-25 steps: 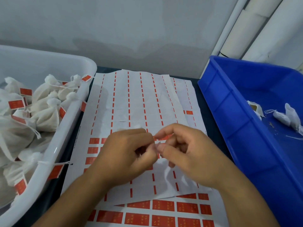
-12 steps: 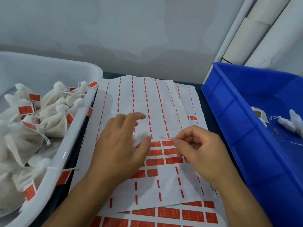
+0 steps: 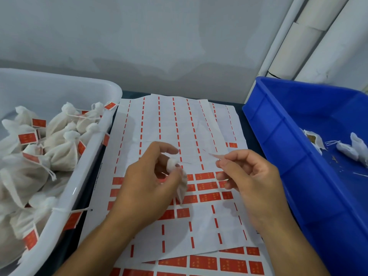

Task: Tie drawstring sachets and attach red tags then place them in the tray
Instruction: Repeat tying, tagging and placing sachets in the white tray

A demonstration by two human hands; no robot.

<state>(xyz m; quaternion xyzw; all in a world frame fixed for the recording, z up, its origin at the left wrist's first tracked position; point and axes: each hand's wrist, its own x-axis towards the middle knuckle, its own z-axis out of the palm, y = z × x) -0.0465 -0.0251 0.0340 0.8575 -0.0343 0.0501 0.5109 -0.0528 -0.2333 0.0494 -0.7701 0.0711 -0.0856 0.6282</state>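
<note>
A small white sachet (image 3: 180,182) hangs from my left hand (image 3: 147,184), which pinches its gathered neck above the sticker sheet (image 3: 179,126). A thin drawstring runs from the neck to the right. My right hand (image 3: 251,182) pinches a peeled red tag (image 3: 213,154), blurred, a little to the right of the sachet and apart from it. The white tray (image 3: 95,144) at the left holds several tied sachets with red tags.
A blue bin (image 3: 282,136) at the right holds a few untagged sachets (image 3: 347,149). A second sticker sheet (image 3: 203,262) lies under the first near the front edge. A grey wall and white pipes (image 3: 294,42) stand behind.
My hands have drawn apart. The left hand has lifted the sachet off the sheet, and the right hand has carried the peeled tag to the right and upward. The view has tilted down.
</note>
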